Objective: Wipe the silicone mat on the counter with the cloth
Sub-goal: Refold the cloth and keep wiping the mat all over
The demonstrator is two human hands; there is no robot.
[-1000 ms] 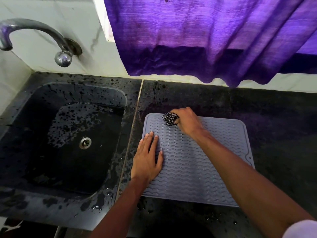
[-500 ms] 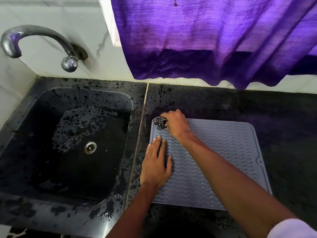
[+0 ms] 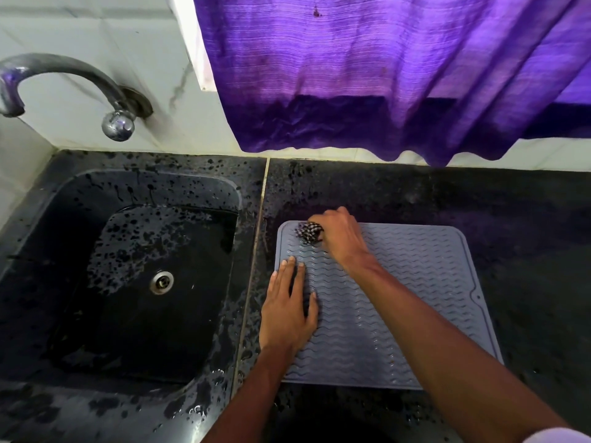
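A grey silicone mat [image 3: 415, 302] with a wavy ribbed surface lies flat on the dark counter [image 3: 527, 219], just right of the sink. My right hand [image 3: 342, 238] grips a bunched black-and-white checked cloth [image 3: 308, 232] and holds it down on the mat's far left corner. My left hand [image 3: 287, 308] lies flat with straight fingers on the mat's left edge, pressing it down. My right forearm crosses the mat diagonally and hides part of its near right side.
A black sink [image 3: 144, 282] with a metal drain [image 3: 162, 282] is on the left, its rim wet and speckled. A metal tap [image 3: 64, 87] juts from the white wall. A purple curtain [image 3: 383, 75] hangs over the counter's back edge.
My right hand has slid the cloth along the mat's far edge from near the middle to the far left corner. My left hand has stayed pressed on the mat's left edge.
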